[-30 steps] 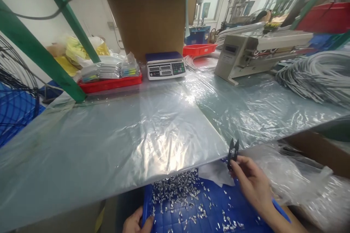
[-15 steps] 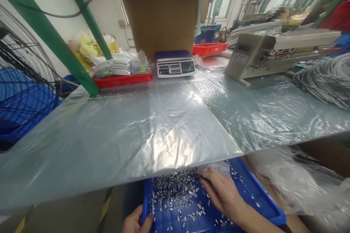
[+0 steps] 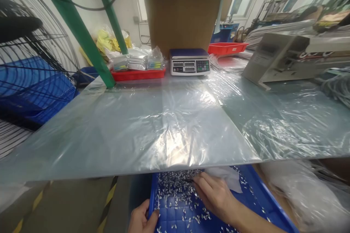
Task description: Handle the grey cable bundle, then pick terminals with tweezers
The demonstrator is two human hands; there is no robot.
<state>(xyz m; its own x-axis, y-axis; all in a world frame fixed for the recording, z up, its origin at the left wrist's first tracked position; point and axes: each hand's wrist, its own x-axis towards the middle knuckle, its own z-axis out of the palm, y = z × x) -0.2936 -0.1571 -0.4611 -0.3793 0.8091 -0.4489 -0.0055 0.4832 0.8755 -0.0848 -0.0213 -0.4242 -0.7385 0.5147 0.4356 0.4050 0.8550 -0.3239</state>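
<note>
Your right hand [image 3: 216, 194] lies flat, fingers loosely spread, on the metal bits [image 3: 175, 189], heaped just beyond its fingertips; your left hand [image 3: 142, 220] grips the tray [image 3: 253, 185] rim

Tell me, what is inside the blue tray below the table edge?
The blue tray holds many small silvery pieces, a white sheet and the right hand. The left hand holds its rim. The table covers the tray's far part.

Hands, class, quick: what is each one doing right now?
Left hand: closed on the blue tray's left edge.
Right hand: in the tray among the small silver pieces; its grip cannot be told.
</note>
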